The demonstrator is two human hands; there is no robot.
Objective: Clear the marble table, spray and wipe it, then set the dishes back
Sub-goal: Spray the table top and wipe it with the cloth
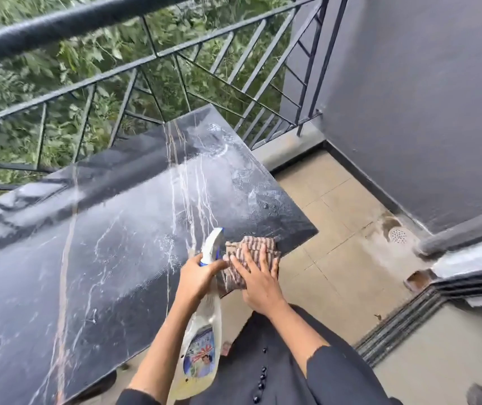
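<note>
Left of our fingers lies nearly all of the wet table [87,258]; its long side runs leftward from them, and more spray beads ahead of them. Our left hand [199,276] is curled round the neck of the bottle [204,346], just beside the cloth [258,245]. Our right hand [260,285] is the wiping one, its fingers [245,263] straight, spread and pressed flat on the cloth at the near right corner. We judge the wipe must sweep left and forward. We see no dishes.
</note>
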